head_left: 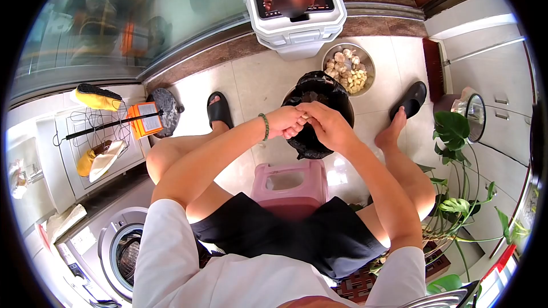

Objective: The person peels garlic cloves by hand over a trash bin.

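My left hand (287, 121), with a green beaded bracelet at the wrist, is closed, its fingers curled in. Against it my right hand (326, 125) pinches, and the fingertips of both meet on a small pale garlic clove (306, 117), mostly covered by the fingers. Both hands are above a bin lined with a black bag (311, 147); its inside is dark. Just beyond the bin, a metal bowl (371, 61) holds whole garlic bulbs (338, 67) and peeled cloves (356, 84).
Between my knees is a pink plastic stool (262, 185). A white container (302, 40) with a phone (265, 4) on top stands at the glass door. Potted plants (454, 131) and cabinets are right; a wire rack (103, 125) and washing machine (108, 245) are left.
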`<state>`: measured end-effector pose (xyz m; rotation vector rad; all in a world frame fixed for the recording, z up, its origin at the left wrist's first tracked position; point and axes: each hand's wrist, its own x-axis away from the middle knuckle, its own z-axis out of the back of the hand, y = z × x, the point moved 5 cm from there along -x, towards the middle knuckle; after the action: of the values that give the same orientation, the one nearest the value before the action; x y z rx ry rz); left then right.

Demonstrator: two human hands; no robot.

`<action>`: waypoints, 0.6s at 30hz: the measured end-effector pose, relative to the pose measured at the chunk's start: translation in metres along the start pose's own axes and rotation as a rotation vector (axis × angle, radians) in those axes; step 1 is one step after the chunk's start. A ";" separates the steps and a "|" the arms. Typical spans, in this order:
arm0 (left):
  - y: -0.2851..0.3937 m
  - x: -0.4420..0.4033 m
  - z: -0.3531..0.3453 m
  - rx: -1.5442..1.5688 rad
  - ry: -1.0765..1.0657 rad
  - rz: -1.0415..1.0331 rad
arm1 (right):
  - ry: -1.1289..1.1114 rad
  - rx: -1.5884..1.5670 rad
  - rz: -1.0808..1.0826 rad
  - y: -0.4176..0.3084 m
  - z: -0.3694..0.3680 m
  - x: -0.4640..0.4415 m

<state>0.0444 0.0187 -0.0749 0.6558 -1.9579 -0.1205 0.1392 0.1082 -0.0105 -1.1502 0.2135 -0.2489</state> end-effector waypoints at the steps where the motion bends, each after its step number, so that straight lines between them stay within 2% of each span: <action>1: 0.001 0.000 0.000 -0.001 0.000 -0.001 | 0.000 0.001 0.001 0.000 0.000 0.000; 10: 0.002 0.002 -0.008 0.106 -0.041 0.084 | 0.024 0.048 0.021 0.000 -0.001 0.001; 13: -0.003 0.001 -0.005 0.104 0.018 0.116 | -0.019 0.046 0.012 0.002 -0.007 0.004; 17: 0.000 -0.002 0.002 -0.056 0.029 0.099 | 0.039 0.032 0.032 0.000 -0.007 0.006; 18: 0.002 0.000 0.002 -0.085 0.032 0.107 | 0.049 -0.065 -0.023 0.005 -0.008 0.008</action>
<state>0.0419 0.0199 -0.0754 0.4938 -1.9412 -0.1260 0.1445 0.1008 -0.0188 -1.2122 0.2532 -0.2925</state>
